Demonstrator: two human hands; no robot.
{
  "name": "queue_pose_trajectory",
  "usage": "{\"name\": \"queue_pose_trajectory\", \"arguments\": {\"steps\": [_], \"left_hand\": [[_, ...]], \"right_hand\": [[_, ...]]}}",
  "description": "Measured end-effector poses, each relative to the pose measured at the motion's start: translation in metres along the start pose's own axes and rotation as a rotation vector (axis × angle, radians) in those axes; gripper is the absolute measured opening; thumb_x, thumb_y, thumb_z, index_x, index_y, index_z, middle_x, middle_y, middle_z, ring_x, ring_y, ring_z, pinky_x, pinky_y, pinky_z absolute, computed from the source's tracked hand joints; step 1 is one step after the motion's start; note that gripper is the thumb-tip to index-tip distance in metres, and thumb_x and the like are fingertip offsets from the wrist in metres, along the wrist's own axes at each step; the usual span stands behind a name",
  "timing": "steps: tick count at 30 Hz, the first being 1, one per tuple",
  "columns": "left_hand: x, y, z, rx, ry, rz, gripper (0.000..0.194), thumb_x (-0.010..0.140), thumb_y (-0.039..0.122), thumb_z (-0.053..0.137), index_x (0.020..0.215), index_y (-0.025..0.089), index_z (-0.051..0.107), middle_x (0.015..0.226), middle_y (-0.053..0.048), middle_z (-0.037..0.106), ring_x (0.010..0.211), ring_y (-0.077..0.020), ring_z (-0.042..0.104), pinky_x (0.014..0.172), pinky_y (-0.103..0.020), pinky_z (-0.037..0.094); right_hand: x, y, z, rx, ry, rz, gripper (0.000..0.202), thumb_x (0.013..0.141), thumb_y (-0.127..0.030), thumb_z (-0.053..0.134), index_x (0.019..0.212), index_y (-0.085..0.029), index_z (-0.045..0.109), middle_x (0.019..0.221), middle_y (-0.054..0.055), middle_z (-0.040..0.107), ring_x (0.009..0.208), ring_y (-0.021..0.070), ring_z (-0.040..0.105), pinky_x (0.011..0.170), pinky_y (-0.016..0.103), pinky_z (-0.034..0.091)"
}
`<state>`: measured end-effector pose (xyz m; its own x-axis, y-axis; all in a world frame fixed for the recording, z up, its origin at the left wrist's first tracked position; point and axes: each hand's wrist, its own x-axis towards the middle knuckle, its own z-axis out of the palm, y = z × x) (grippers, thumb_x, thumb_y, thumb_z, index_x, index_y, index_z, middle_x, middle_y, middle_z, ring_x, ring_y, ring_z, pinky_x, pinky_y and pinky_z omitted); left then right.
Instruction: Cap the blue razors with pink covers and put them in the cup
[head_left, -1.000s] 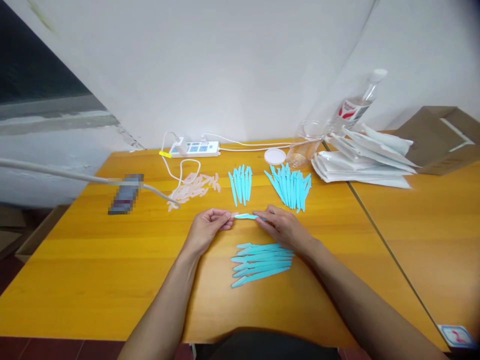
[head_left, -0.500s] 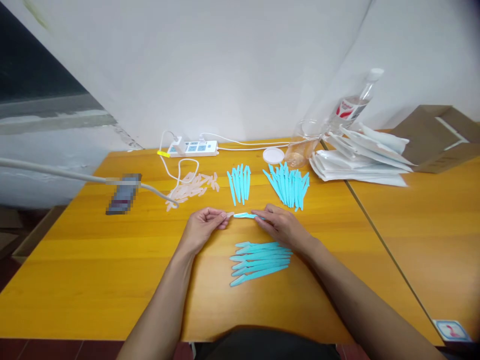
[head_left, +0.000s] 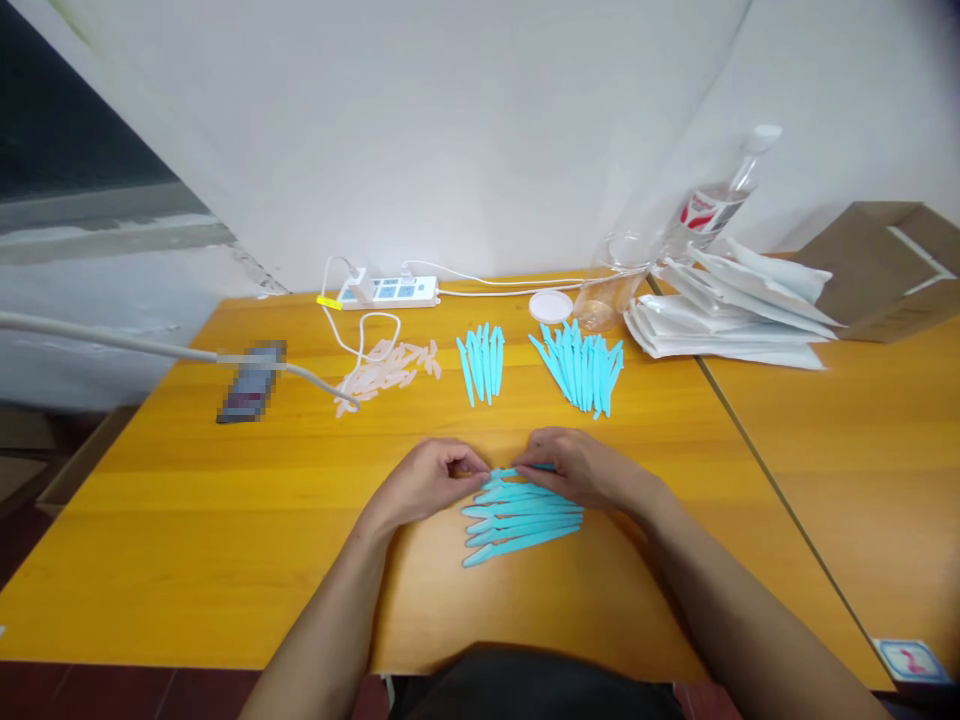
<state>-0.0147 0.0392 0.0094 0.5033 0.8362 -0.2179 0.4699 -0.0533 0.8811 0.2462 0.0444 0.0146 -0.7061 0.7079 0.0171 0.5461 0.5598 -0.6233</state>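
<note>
Held razor (head_left: 506, 472): one, blue, lying crosswise between the two hands in the middle of the table (head_left: 225, 540), just beyond the near row; whether a cover sits on its blade is too small to tell.
Left hand (head_left: 431, 482): thumb and forefinger pinched together on the blade end of the held razor.
Right hand (head_left: 574, 465): fingers clamped on the handle end of the same razor.
Near row (head_left: 529, 523): about six razors, side by side, heads toward the table's left edge; they look covered, so this part seems done.
Middle group (head_left: 480, 365): five or six razors toward the back edge, heads pointing to it; they look bare, so seem left to do.
Right bunch (head_left: 576, 370): ten or more, overlapping too much for an exact count; also apparently left.
Clear covers (head_left: 379, 372): a loose pile left of the middle group, likely over twenty, too tangled to count; plenty seem unused.
Back edge: one power strip (head_left: 405, 292), one round lid (head_left: 551, 307), one clear jar (head_left: 600, 300), one bottle (head_left: 701, 213).
Toward the right: several white packets (head_left: 720, 320), stacked, and one cardboard box (head_left: 862, 265).
</note>
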Motion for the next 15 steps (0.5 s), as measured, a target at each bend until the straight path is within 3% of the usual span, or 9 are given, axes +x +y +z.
{"name": "queue_pose_trajectory", "arguments": {"steps": [3,5,7,10,12,15], "left_hand": [[-0.001,0.008,0.006,0.235,0.056,0.171,0.023,0.091,0.04,0.067,0.1,0.021,0.076,0.097,-0.006,0.076,0.089,-0.0195,0.068,0.081,-0.031,0.052],[-0.001,0.013,0.017,0.375,0.066,0.288,0.04,0.089,0.043,0.069,0.125,0.025,0.069,0.125,-0.008,0.07,0.117,-0.0251,0.063,0.103,-0.039,0.047],[-0.003,0.017,0.032,0.506,-0.001,0.367,0.061,0.088,0.049,0.07,0.144,0.029,0.055,0.15,-0.009,0.054,0.139,-0.0305,0.048,0.117,-0.049,0.034],[-0.01,0.016,0.051,0.647,-0.115,0.412,0.072,0.09,0.056,0.064,0.154,0.033,0.04,0.164,-0.007,0.034,0.152,-0.0345,0.029,0.124,-0.06,0.016],[-0.015,0.015,0.058,0.688,-0.133,0.418,0.069,0.093,0.053,0.06,0.155,0.033,0.038,0.166,-0.005,0.031,0.154,-0.0339,0.024,0.125,-0.061,0.012],[-0.021,0.015,0.059,0.696,-0.137,0.425,0.066,0.096,0.05,0.058,0.156,0.033,0.036,0.165,-0.005,0.032,0.154,-0.0326,0.023,0.126,-0.06,0.012]], "right_hand": [[-0.005,-0.002,-0.007,0.058,-0.019,0.043,0.033,0.101,-0.029,0.052,0.074,-0.019,0.069,0.074,0.002,0.065,0.069,0.0136,0.058,0.065,0.024,0.038],[-0.005,0.001,-0.009,0.087,0.018,0.086,0.032,0.1,-0.029,0.052,0.074,-0.018,0.069,0.074,0.002,0.067,0.067,0.0129,0.058,0.063,0.024,0.037],[-0.001,0.007,-0.01,0.079,0.107,0.171,0.032,0.098,-0.029,0.051,0.074,-0.018,0.069,0.073,0.003,0.068,0.066,0.0129,0.058,0.062,0.024,0.036],[0.017,0.014,-0.011,0.014,0.281,0.411,0.031,0.096,-0.034,0.053,0.076,-0.018,0.071,0.073,0.004,0.071,0.066,0.0149,0.06,0.062,0.026,0.037],[0.038,0.017,-0.01,-0.034,0.341,0.546,0.032,0.094,-0.043,0.056,0.083,-0.018,0.074,0.078,0.006,0.074,0.072,0.0181,0.065,0.066,0.027,0.04],[0.078,0.022,-0.008,-0.129,0.379,0.616,0.036,0.094,-0.047,0.057,0.096,-0.016,0.075,0.094,0.012,0.078,0.09,0.0239,0.07,0.075,0.029,0.045]]}}
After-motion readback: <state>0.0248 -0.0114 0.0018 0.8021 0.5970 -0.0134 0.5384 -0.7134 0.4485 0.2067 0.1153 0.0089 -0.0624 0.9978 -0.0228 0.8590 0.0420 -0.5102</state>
